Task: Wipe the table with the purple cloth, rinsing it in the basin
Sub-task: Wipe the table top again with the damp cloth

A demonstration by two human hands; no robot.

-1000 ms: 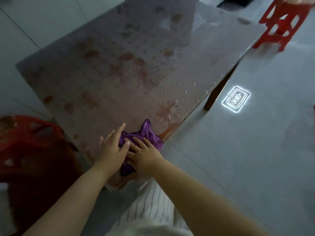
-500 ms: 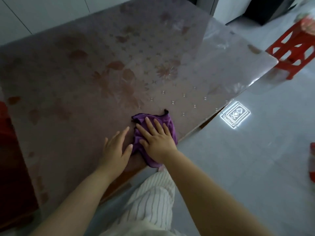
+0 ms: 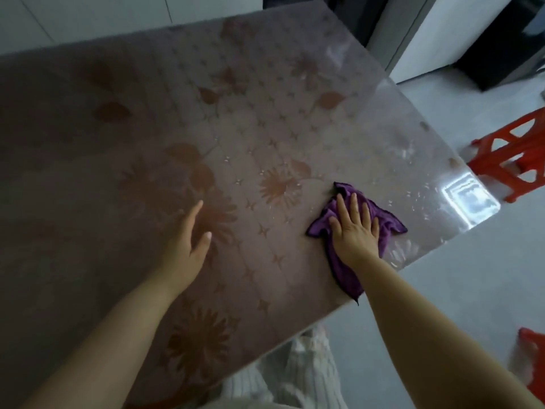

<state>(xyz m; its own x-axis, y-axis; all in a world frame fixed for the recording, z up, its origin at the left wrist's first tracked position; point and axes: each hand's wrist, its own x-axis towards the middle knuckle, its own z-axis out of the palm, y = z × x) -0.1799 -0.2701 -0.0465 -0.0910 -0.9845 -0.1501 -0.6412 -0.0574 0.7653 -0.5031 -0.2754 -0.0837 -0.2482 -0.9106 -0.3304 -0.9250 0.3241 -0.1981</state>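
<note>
The table (image 3: 124, 119) fills most of the view, brownish with a flower pattern under a glossy cover. The purple cloth (image 3: 343, 270) lies crumpled near the table's right front edge. My right hand (image 3: 355, 228) presses flat on the cloth with fingers spread. My left hand (image 3: 188, 246) rests on the bare tabletop to the left, fingers loosely apart, well away from the cloth and holding nothing. No basin shows in the view.
A red plastic stool (image 3: 513, 154) stands on the grey floor beyond the table's right corner. Another red object (image 3: 530, 352) sits at the right edge lower down. Dark furniture (image 3: 498, 45) stands at the back right.
My right hand has slid the cloth along the table's front edge toward the right corner. My left hand has come off the cloth and stayed behind on the tabletop.
</note>
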